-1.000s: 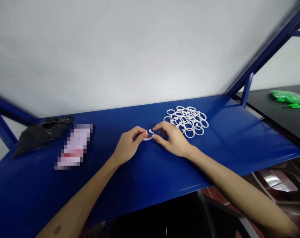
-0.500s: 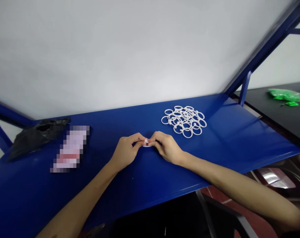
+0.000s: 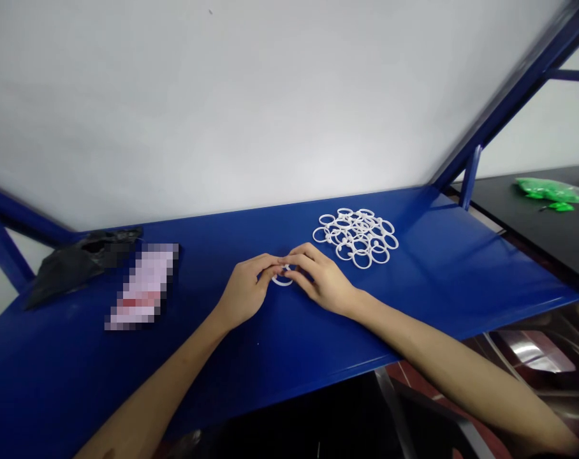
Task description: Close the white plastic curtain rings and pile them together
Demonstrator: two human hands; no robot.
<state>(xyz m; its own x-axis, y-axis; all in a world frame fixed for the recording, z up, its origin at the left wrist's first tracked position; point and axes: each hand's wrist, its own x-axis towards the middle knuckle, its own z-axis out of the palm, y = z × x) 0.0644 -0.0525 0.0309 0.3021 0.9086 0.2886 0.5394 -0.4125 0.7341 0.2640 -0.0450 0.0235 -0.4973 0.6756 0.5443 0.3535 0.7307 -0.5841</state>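
My left hand (image 3: 245, 288) and my right hand (image 3: 320, 278) meet at the middle of the blue table (image 3: 433, 280). Together their fingertips pinch one small white plastic ring (image 3: 282, 280), which rests just above the table surface. My fingers cover the ring's upper part. A pile of several more white rings (image 3: 358, 235) lies on the table behind my right hand, a short way off.
A black crumpled bag (image 3: 76, 261) and a blurred-out pink and white packet (image 3: 143, 286) lie at the left of the table. A dark table at the far right holds green plastic pieces (image 3: 548, 190). Blue frame bars (image 3: 509, 95) rise at both sides.
Both hands have closed in on the ring and now pinch it between the fingertips, lower and closer together than a second ago. The pile of rings has not moved.
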